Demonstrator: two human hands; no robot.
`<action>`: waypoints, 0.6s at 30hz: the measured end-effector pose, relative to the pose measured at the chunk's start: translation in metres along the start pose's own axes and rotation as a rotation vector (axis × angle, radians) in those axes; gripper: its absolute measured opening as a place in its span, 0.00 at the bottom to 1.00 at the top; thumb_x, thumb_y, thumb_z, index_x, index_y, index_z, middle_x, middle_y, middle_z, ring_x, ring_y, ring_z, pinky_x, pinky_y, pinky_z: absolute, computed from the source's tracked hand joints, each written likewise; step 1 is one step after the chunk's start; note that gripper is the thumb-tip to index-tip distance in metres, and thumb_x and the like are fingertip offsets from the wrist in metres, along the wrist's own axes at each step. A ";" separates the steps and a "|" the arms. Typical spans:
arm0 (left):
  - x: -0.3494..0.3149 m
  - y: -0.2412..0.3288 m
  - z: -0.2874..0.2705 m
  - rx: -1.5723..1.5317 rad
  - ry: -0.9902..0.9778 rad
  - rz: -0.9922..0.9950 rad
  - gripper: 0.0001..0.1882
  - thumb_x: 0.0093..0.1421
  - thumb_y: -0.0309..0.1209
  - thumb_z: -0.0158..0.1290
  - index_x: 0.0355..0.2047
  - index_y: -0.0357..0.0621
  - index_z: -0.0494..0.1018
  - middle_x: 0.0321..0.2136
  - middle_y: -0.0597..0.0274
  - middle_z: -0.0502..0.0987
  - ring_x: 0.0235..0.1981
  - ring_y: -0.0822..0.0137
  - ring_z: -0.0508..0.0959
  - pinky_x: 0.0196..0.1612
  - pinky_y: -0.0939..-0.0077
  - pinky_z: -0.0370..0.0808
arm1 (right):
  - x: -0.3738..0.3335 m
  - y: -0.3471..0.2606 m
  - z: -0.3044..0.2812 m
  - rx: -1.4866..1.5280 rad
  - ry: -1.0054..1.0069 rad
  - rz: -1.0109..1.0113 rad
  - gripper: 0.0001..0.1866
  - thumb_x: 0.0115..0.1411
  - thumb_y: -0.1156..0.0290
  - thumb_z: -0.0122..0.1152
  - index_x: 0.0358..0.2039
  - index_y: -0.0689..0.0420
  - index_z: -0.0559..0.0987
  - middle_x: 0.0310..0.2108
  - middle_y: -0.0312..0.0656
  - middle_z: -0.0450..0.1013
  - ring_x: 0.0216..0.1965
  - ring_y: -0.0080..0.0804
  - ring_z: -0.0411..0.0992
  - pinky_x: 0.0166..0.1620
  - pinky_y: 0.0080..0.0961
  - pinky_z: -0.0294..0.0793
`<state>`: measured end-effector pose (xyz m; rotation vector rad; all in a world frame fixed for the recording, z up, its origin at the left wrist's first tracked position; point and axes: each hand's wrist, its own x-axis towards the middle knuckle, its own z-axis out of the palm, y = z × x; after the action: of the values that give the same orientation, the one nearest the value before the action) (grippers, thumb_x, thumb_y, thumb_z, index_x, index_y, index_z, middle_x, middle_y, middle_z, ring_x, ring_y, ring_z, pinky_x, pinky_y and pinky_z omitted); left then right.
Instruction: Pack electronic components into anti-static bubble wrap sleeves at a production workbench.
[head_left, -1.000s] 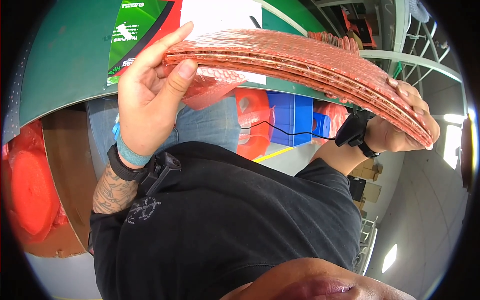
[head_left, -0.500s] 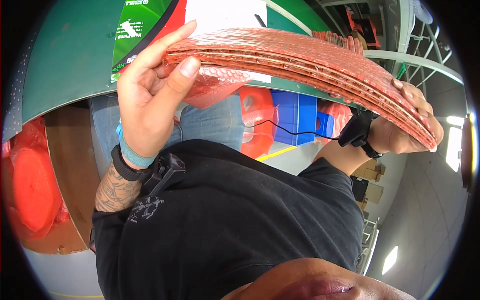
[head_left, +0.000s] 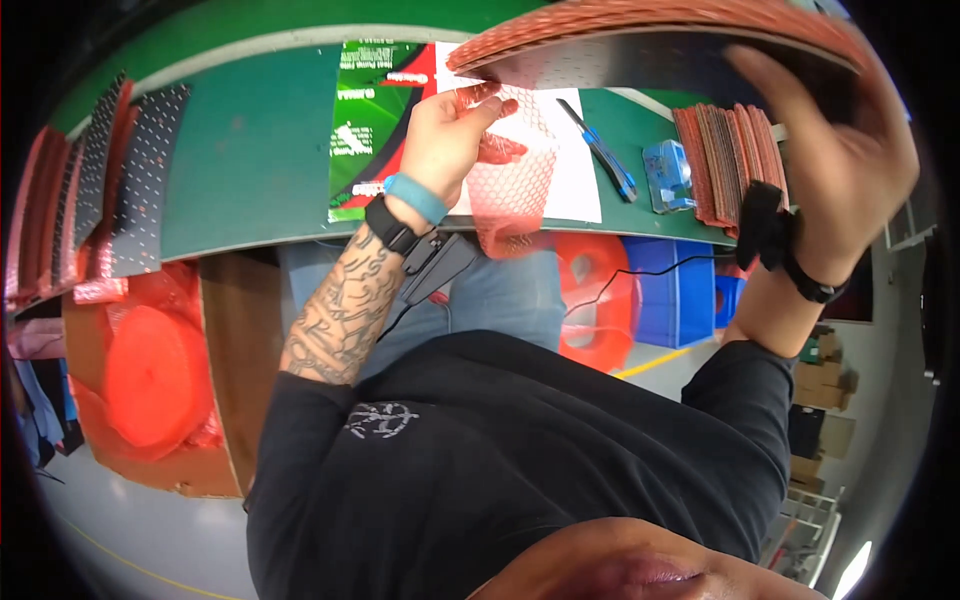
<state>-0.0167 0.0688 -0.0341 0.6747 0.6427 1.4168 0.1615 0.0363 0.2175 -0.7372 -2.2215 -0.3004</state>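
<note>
My right hand point(head_left: 850, 150) grips the right end of a stack of thin panels point(head_left: 640, 60), raised over the table at the upper right. Red bubble wrap covers its upper layers, and a dark panel with small light marks shows underneath. Below the stack's left end, my left hand point(head_left: 455, 140) has its fingers closed on a loose sheet of red bubble wrap point(head_left: 510, 190). The sheet is see-through, tints the fingertips red and hangs over the table's front edge. Under it lies a white, green and red printed sheet point(head_left: 385, 130).
A blue cutter knife point(head_left: 605, 155), a small blue and clear object point(head_left: 668, 175) and a row of wrapped panels point(head_left: 730, 160) are at right on the green table point(head_left: 250, 150). Dark panels point(head_left: 150, 170) stand at left. Below are a bubble-wrap roll point(head_left: 155, 380) and blue bin point(head_left: 670, 300).
The stack has gone up and away from me, tilting its dark underside into view. My left hand has left the stack's end and now holds the loose bubble wrap. The view has shifted.
</note>
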 end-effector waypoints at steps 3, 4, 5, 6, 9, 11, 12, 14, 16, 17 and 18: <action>0.033 -0.003 0.007 -0.066 -0.008 -0.064 0.13 0.65 0.23 0.55 0.49 0.30 0.73 0.42 0.49 0.81 0.43 0.60 0.83 0.40 0.63 0.84 | 0.029 -0.023 0.024 -0.075 -0.070 -0.372 0.10 0.49 0.78 0.69 0.31 0.58 0.78 0.22 0.41 0.72 0.25 0.34 0.76 0.27 0.28 0.73; 0.039 -0.005 -0.010 -0.143 0.058 -0.087 0.12 0.65 0.22 0.54 0.48 0.31 0.74 0.41 0.49 0.81 0.43 0.59 0.83 0.40 0.62 0.84 | 0.030 -0.026 0.044 -0.069 -0.046 -0.425 0.09 0.47 0.78 0.68 0.30 0.56 0.77 0.21 0.41 0.71 0.23 0.36 0.75 0.26 0.30 0.72; 0.043 -0.006 -0.012 -0.225 0.077 -0.127 0.11 0.64 0.22 0.54 0.47 0.31 0.74 0.41 0.49 0.81 0.43 0.58 0.83 0.39 0.61 0.84 | 0.023 -0.029 0.054 -0.109 -0.025 -0.457 0.09 0.46 0.77 0.66 0.29 0.55 0.76 0.20 0.41 0.70 0.21 0.38 0.74 0.24 0.32 0.71; 0.047 -0.011 -0.005 -0.210 0.056 -0.131 0.11 0.64 0.22 0.54 0.47 0.31 0.74 0.41 0.49 0.81 0.43 0.58 0.83 0.39 0.61 0.84 | 0.017 -0.021 0.063 -0.132 -0.024 -0.463 0.08 0.46 0.76 0.65 0.27 0.54 0.75 0.19 0.40 0.70 0.21 0.39 0.73 0.24 0.33 0.70; 0.053 -0.024 0.008 -0.289 -0.025 -0.256 0.10 0.63 0.18 0.52 0.45 0.30 0.75 0.40 0.50 0.80 0.42 0.56 0.83 0.41 0.60 0.84 | 0.001 0.013 0.100 -0.097 -0.014 -0.503 0.05 0.49 0.72 0.60 0.23 0.53 0.72 0.17 0.38 0.67 0.19 0.40 0.71 0.22 0.34 0.67; 0.060 -0.039 -0.001 -0.238 -0.013 -0.288 0.13 0.62 0.17 0.52 0.47 0.29 0.73 0.42 0.49 0.80 0.44 0.54 0.82 0.45 0.59 0.83 | -0.014 0.031 0.121 -0.152 -0.032 -0.499 0.05 0.49 0.74 0.63 0.26 0.53 0.75 0.19 0.37 0.70 0.21 0.38 0.73 0.24 0.32 0.70; 0.066 -0.050 -0.004 -0.202 -0.002 -0.320 0.15 0.62 0.16 0.52 0.50 0.28 0.72 0.44 0.48 0.79 0.46 0.53 0.82 0.48 0.59 0.82 | -0.022 0.040 0.129 -0.207 -0.064 -0.501 0.06 0.50 0.75 0.65 0.29 0.54 0.78 0.22 0.35 0.74 0.23 0.35 0.75 0.27 0.30 0.74; 0.062 -0.061 -0.004 -0.157 0.015 -0.365 0.18 0.62 0.16 0.51 0.53 0.27 0.70 0.46 0.47 0.79 0.48 0.52 0.81 0.52 0.58 0.81 | -0.029 0.050 0.132 -0.257 -0.098 -0.486 0.07 0.51 0.76 0.68 0.32 0.54 0.80 0.24 0.34 0.78 0.25 0.33 0.78 0.30 0.28 0.77; 0.052 -0.070 0.001 -0.131 0.013 -0.271 0.18 0.56 0.11 0.52 0.49 0.29 0.73 0.43 0.50 0.80 0.44 0.55 0.82 0.48 0.60 0.82 | -0.030 0.057 0.126 -0.133 0.016 -0.459 0.06 0.48 0.75 0.65 0.27 0.53 0.75 0.20 0.36 0.71 0.21 0.37 0.73 0.25 0.32 0.72; 0.047 -0.073 0.003 -0.115 0.011 -0.222 0.19 0.54 0.09 0.52 0.47 0.30 0.75 0.41 0.51 0.80 0.41 0.56 0.83 0.46 0.61 0.82 | -0.029 0.058 0.121 -0.072 0.077 -0.445 0.06 0.47 0.74 0.63 0.24 0.53 0.73 0.17 0.37 0.68 0.20 0.40 0.71 0.23 0.34 0.69; 0.038 -0.062 0.016 -0.105 0.003 -0.236 0.19 0.54 0.09 0.52 0.47 0.30 0.75 0.41 0.51 0.80 0.41 0.56 0.83 0.46 0.61 0.82 | -0.024 0.052 0.103 -0.081 0.081 -0.428 0.06 0.47 0.74 0.63 0.24 0.53 0.73 0.17 0.37 0.68 0.20 0.40 0.71 0.23 0.34 0.69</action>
<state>0.0388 0.1039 -0.0703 0.4966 0.6243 1.2237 0.1440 0.1126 0.1290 -0.2755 -2.2846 -0.6214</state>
